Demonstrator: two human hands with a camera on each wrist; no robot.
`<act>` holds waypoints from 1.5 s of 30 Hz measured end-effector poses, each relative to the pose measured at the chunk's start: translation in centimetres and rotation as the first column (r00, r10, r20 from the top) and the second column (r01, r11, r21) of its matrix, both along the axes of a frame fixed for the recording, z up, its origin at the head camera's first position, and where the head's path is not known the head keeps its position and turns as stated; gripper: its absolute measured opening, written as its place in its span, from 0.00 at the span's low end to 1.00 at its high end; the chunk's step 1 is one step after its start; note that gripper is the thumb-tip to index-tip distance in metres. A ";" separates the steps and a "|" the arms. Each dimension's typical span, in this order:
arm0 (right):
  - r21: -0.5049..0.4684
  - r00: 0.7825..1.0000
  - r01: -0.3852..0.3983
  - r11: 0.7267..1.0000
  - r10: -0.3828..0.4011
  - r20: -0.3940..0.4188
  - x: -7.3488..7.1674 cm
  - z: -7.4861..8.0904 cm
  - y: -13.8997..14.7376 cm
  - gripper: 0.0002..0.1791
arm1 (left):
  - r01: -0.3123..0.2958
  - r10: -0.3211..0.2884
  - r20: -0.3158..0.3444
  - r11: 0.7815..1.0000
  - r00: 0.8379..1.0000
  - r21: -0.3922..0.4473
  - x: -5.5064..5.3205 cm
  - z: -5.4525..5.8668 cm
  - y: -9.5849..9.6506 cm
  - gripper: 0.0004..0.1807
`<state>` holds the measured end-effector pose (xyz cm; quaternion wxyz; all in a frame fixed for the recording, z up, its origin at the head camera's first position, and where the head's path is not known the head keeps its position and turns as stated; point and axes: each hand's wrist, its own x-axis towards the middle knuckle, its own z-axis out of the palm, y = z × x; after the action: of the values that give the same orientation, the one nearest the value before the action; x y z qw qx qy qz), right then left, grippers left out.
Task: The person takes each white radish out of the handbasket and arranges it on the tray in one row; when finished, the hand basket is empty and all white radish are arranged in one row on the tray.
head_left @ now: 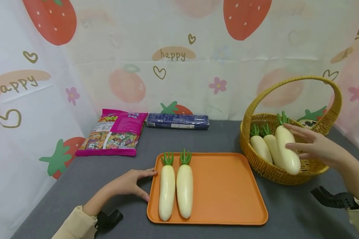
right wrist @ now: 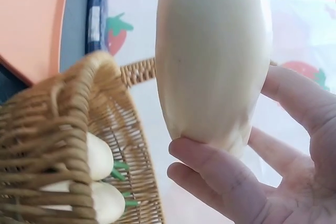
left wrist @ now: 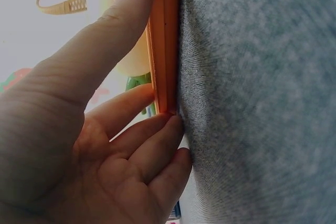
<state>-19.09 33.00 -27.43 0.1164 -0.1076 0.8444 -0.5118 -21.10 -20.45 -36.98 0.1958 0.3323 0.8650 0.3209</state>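
Observation:
My right hand (head_left: 323, 148) grips a white radish (head_left: 288, 151) with a green top, held tilted over the wicker basket (head_left: 254, 159). Seen from the right wrist, the thumb and fingers wrap the sides of this radish (right wrist: 210, 61). Two more white radishes stand inside the basket, one being the left radish (head_left: 261, 148). At the left edge of the orange tray (head_left: 221, 189), my left hand (head_left: 128, 183) touches the rim with thumb and fingertips spread apart. A left radish (head_left: 167, 194) and a right radish (head_left: 184, 191) lie side by side on that tray, tops pointing away.
A pink bag of candy (head_left: 113, 132) lies at the back left. Beside it is a long blue package (head_left: 178, 121) along the cloth backdrop (head_left: 179, 83). The basket's tall arched handle (head_left: 293, 79) rises behind the right hand. Dark grey cloth (head_left: 221, 139) covers the table.

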 end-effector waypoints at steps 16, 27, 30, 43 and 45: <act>-0.085 0.998 -0.069 0.994 0.069 0.004 3.2 -0.7 -2.0 0.38 | -0.027 0.027 0.020 0.999 0.999 -0.023 -0.2 -0.2 0.0 0.44; -0.136 0.994 -0.090 0.987 0.097 0.043 4.5 -1.3 -3.3 0.38 | -0.019 0.019 0.001 1.000 1.000 -0.025 -0.2 -0.2 0.0 0.45; -0.143 0.992 -0.112 0.983 0.119 0.044 4.7 -1.3 -3.7 0.37 | -0.017 0.017 -0.005 1.000 1.000 -0.025 -0.2 -0.1 0.1 0.45; -0.230 0.956 -0.244 0.942 0.273 0.102 4.0 -2.5 -7.6 0.36 | -0.001 0.001 -0.020 1.000 1.000 -0.013 -0.1 -0.2 0.1 0.44; -0.232 0.954 -0.250 0.940 0.280 0.107 3.7 -2.9 -8.4 0.37 | -0.004 0.003 -0.017 1.000 1.000 -0.016 -0.2 -0.3 0.2 0.45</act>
<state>-15.36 24.63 -30.36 0.2302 -0.1969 0.7513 -0.5863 -21.27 -20.29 -37.28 0.1908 0.3318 0.8698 0.3114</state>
